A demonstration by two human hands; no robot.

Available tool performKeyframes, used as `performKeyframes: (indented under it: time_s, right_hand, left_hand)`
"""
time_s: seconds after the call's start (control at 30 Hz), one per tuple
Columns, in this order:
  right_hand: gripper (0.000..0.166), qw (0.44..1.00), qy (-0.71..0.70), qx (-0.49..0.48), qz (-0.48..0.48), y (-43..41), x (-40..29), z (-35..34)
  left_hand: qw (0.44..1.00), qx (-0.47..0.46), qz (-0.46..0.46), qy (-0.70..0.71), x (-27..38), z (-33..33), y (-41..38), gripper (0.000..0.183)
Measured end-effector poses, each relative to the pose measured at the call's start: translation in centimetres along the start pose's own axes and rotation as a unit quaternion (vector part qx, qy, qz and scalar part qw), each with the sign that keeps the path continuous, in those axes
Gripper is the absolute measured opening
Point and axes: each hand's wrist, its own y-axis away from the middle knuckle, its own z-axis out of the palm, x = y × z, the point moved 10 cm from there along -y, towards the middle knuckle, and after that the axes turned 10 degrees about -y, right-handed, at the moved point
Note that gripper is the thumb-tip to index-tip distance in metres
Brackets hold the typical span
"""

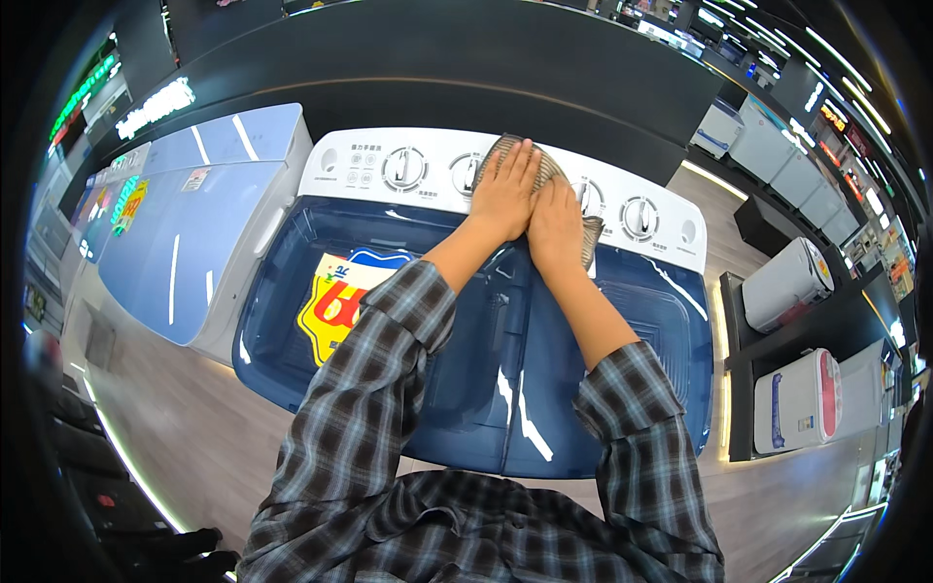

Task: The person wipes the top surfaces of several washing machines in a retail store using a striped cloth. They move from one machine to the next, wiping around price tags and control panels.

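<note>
A brown striped cloth [551,172] lies bunched on the white control panel [453,138] of a twin-tub washing machine. My left hand [504,191] presses down on it, fingers stretched forward. Close beside, my right hand [555,227] bends over the cloth's lower part, and a loose end [592,232] sticks out to its right. Between them, hands and cloth partly cover two middle knobs. The outer left knob [404,170] and outer right knob [640,218] show fully. Below my forearms spread the dark blue lids [474,379], with a yellow and red price sign [337,310] on the left one.
Another washing machine with a light blue lid [197,233] stands close on the left. A black partition [466,51] rises behind the panel. To the right, small white washing machines [787,286] sit on black display stands [742,408] with lit edges. Wood-look flooring [197,408] surrounds the machine.
</note>
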Motion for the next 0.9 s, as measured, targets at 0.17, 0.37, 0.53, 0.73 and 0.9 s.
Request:
performKeyframes:
  time_s: [0.17, 0.37, 0.53, 0.73, 0.9]
  right_hand:
    - [0.04, 0.998, -0.064, 0.009, -0.005, 0.7, 0.5, 0.4]
    - [0.049, 0.988, -0.075, -0.128, 0.035, 3.7, 1.4, 2.0]
    - [0.054, 0.948, -0.069, -0.294, 0.097, 6.1, -0.7, 2.8]
    - [0.061, 0.943, 0.0, -0.329, 0.038, 8.3, -7.0, 1.1]
    - [0.054, 0.918, 0.074, -0.389, 0.008, 10.7, -10.1, 0.8]
  left_hand:
    - [1.0, -0.025, 0.002, -0.011, -0.4, 0.6, 0.7, 0.063]
    - [0.965, -0.257, -0.002, 0.04, 0.4, 2.2, 4.4, 0.072]
    - [0.919, -0.386, 0.022, 0.074, -0.8, 1.0, 8.5, 0.075]
    - [0.898, -0.438, 0.029, 0.019, -2.1, -1.0, 14.3, 0.082]
    - [0.865, -0.5, 0.008, 0.039, -1.3, -2.1, 18.0, 0.079]
